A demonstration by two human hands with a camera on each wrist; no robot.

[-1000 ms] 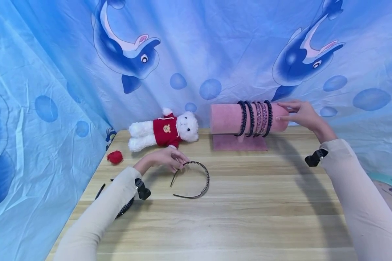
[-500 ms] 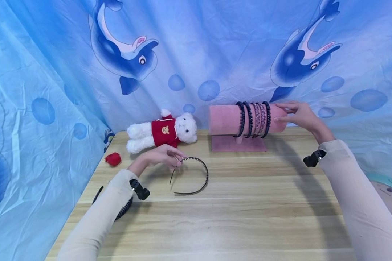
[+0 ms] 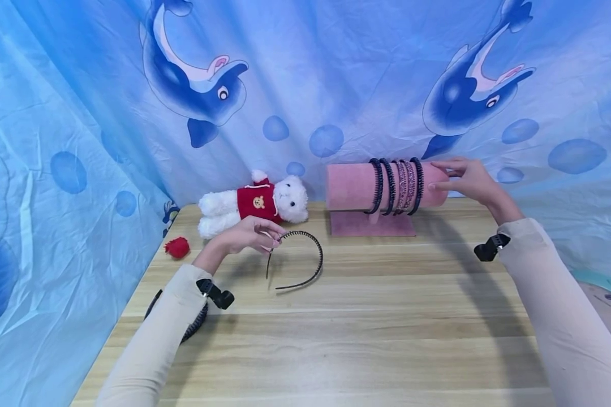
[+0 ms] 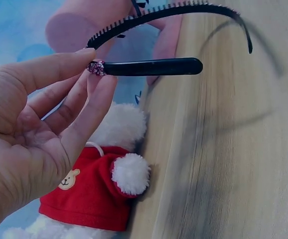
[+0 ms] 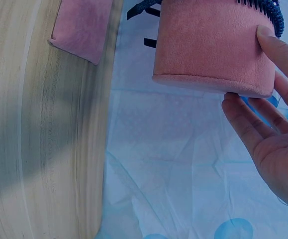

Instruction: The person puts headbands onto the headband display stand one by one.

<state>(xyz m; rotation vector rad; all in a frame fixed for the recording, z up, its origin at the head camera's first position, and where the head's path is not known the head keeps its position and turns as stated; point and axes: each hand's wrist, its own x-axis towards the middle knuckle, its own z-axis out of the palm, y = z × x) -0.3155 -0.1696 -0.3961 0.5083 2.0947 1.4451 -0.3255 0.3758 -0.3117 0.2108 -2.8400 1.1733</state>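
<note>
My left hand [image 3: 251, 234] pinches a thin black toothed headband [image 3: 322, 257] between thumb and fingertips, holding it above the table. Pink glitter shows on the headband [image 4: 153, 67] right at the pinch in the left wrist view. Its two tips point toward the table's front. At the back right, my right hand [image 3: 470, 180] grips the right end of a pink velvet headband stand [image 3: 351, 189]. The thumb lies on the roll's surface and the fingers reach round its end. Several dark and pink glittery headbands [image 3: 392, 186] sit round this roll.
A white teddy bear in a red hoodie [image 3: 257, 202] lies behind my left hand. A small red item [image 3: 177, 247] rests at the table's left. Dark headbands [image 3: 197, 322] lie partly hidden under my left forearm. A round teal-rimmed object [image 3: 603, 302] stands at the right.
My left hand has lifted the headband and moved it slightly back, away from the table's front. My right hand has kept its grip on the stand.
</note>
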